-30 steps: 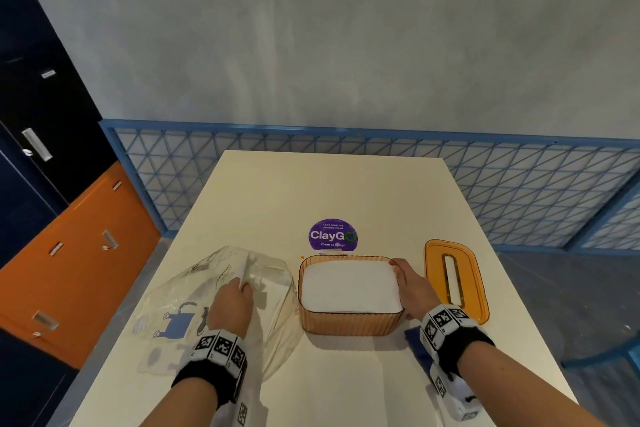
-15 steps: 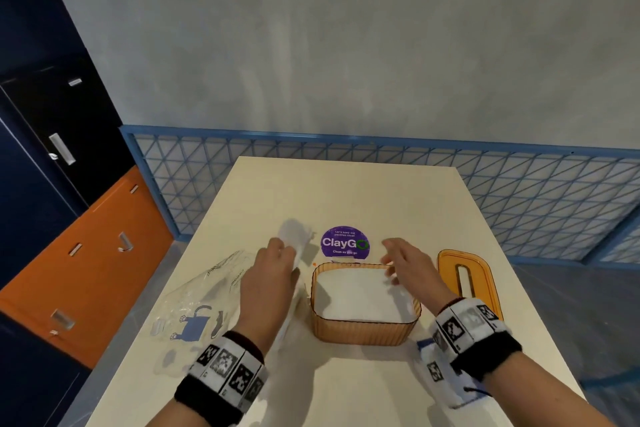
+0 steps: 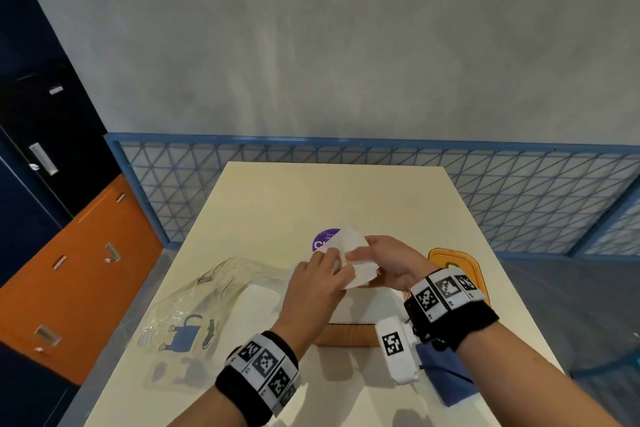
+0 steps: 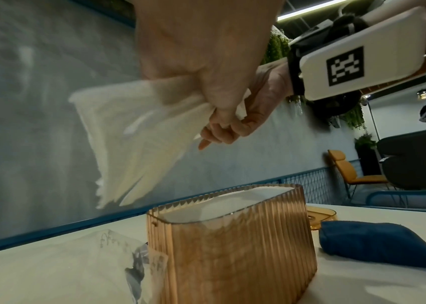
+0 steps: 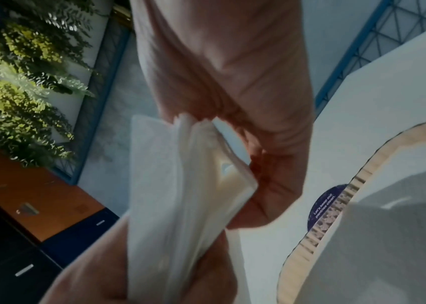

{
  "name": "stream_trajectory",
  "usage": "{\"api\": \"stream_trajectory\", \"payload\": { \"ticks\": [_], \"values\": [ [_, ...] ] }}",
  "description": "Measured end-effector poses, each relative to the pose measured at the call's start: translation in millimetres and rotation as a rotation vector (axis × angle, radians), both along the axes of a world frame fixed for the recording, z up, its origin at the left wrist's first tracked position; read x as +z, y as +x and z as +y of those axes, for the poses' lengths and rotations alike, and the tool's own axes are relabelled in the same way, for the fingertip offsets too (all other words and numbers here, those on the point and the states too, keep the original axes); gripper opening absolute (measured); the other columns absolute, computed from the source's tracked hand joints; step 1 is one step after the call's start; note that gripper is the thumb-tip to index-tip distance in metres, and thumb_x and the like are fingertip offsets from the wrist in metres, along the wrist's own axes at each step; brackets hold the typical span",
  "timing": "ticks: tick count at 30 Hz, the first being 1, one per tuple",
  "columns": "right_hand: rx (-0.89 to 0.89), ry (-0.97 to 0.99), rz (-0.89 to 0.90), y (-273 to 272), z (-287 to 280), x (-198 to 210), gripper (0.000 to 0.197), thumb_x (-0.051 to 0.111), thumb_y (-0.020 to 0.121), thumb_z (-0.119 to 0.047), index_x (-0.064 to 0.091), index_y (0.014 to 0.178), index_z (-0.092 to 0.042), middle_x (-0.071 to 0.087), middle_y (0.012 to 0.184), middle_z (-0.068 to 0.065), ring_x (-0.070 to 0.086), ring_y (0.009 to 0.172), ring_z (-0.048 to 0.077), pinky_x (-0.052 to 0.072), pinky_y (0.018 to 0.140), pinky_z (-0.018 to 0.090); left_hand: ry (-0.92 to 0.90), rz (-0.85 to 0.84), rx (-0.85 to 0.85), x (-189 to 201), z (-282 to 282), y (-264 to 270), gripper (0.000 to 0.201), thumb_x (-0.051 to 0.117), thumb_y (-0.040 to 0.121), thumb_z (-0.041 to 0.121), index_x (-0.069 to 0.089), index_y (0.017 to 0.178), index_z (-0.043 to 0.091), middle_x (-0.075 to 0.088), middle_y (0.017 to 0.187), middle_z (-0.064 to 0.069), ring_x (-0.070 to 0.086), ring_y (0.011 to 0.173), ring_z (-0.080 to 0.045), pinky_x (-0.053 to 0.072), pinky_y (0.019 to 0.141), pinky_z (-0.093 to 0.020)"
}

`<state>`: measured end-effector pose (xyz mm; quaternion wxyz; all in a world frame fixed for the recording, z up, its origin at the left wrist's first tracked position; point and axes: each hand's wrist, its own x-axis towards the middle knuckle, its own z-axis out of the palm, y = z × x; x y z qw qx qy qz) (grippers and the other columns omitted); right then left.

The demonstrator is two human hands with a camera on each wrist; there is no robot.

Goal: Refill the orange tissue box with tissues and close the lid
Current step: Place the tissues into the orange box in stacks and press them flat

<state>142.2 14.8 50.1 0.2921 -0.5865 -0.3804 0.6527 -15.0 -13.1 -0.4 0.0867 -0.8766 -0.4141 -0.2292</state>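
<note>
The ribbed orange tissue box [image 3: 346, 336] stands open on the table, filled with white tissues [image 4: 232, 203] up to its rim. Above it both hands hold a small loose stack of white tissues [image 3: 351, 250]. My left hand [image 3: 329, 267] grips the stack from the left and my right hand [image 3: 360, 256] pinches it from the right. In the left wrist view the stack [image 4: 133, 139] fans downward over the box [image 4: 232, 251]. The orange lid [image 3: 464, 260] with its slot lies flat to the right of the box, partly hidden by my right wrist.
An empty clear plastic wrapper [image 3: 194, 305] lies left of the box. A dark blue cloth [image 3: 446, 378] lies at the front right, under my right wrist. A purple round sticker [image 3: 322, 239] shows behind the hands. A blue mesh fence borders the table's far end.
My left hand lifted a small stack of tissues from beside the wrapper and carried it over the box. My right hand left the box's rim and took hold of the stack too.
</note>
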Motion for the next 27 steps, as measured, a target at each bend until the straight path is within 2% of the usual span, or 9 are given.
{"api": "stream_trajectory", "payload": {
  "ticks": [2,4,7,10,13,16,18,22,27],
  "values": [
    [-0.041,0.012,-0.036,3.3,1.6,-2.3,0.023,0.063,0.085,-0.003,0.06,0.107,-0.009,0.066,0.093,0.011,0.063,0.081,0.024,0.054,0.074,0.036,-0.1,-0.055,0.0,-3.6,4.4,-1.8,0.05,0.08,0.051,0.025,0.048,0.089,0.023,0.059,0.098,-0.001,0.06,0.077,-0.021,0.04,0.056,-0.024],
    [-0.085,0.024,-0.048,9.0,3.2,-2.6,0.027,0.063,0.085,-0.003,0.058,0.11,-0.01,0.066,0.095,0.01,0.064,0.082,0.025,0.055,0.072,0.036,-0.22,-0.233,0.008,-10.3,7.8,-8.0,0.038,0.068,0.067,0.042,0.05,0.097,0.026,0.051,0.113,0.005,0.055,0.1,-0.016,0.044,0.077,-0.027],
    [-0.122,0.036,0.01,19.8,6.6,0.9,0.036,0.064,0.085,-0.003,0.055,0.119,-0.007,0.065,0.103,0.012,0.063,0.084,0.025,0.055,0.069,0.035,-0.672,-0.876,0.014,-10.7,5.6,-15.5,0.038,0.057,0.082,0.049,0.048,0.111,0.027,0.041,0.12,0.015,0.04,0.118,-0.002,0.04,0.101,-0.023],
    [-0.123,0.041,0.107,28.0,7.6,4.4,0.04,0.061,0.086,-0.003,0.052,0.125,-0.008,0.062,0.114,0.012,0.061,0.094,0.027,0.054,0.08,0.039,-0.973,-1.358,0.23,-13.3,15.1,-20.3,0.036,0.042,0.094,0.047,0.041,0.122,0.024,0.046,0.13,0.005,0.045,0.124,-0.014,0.036,0.106,-0.032],
    [-0.099,0.047,0.169,30.4,7.0,3.4,0.041,0.059,0.088,-0.004,0.051,0.127,-0.013,0.062,0.119,0.009,0.06,0.104,0.028,0.051,0.089,0.04,-1.295,-1.672,0.12,-17.3,26.7,-28.8,0.051,0.03,0.097,0.052,0.048,0.133,0.021,0.056,0.134,-0.007,0.052,0.122,-0.023,0.048,0.095,-0.041],
    [-0.104,0.036,0.205,29.4,5.5,-1.9,0.045,0.058,0.089,-0.005,0.048,0.131,-0.012,0.061,0.118,0.009,0.061,0.099,0.025,0.057,0.075,0.034,-1.513,-1.692,0.076,-4.1,31.3,-36.2,0.053,0.034,0.094,0.054,0.054,0.129,0.019,0.069,0.11,-0.007,0.065,0.094,-0.02,0.055,0.068,-0.031],
    [-0.129,0.024,0.245,29.5,3.6,-6.6,0.047,0.058,0.089,-0.006,0.046,0.133,-0.01,0.06,0.12,0.01,0.061,0.099,0.025,0.059,0.067,0.032,-1.592,-1.655,0.077,0.1,33.4,-37.0,0.051,0.038,0.091,0.058,0.056,0.122,0.022,0.071,0.092,-0.004,0.068,0.077,-0.018,0.055,0.06,-0.03],
    [-0.152,0.023,0.294,29.5,2.7,-11.3,0.048,0.057,0.089,-0.007,0.044,0.135,-0.009,0.055,0.132,0.017,0.06,0.103,0.028,0.06,0.065,0.032,-1.66,-1.642,0.037,3.6,34.2,-36.6,0.046,0.051,0.089,0.049,0.059,0.124,0.021,0.067,0.12,-0.007,0.064,0.11,-0.027,0.056,0.086,-0.043],
    [-0.197,0.051,0.322,37.5,1.4,-12.5,0.032,0.049,0.095,-0.01,0.05,0.126,-0.006,0.061,0.123,0.018,0.062,0.102,0.029,0.058,0.077,0.038,-1.657,-1.554,0.052,6.9,37.0,-31.0,0.022,0.054,0.092,0.016,0.063,0.111,0.009,0.075,0.094,-0.009,0.069,0.086,-0.023,0.06,0.064,-0.03]
  ]
}}
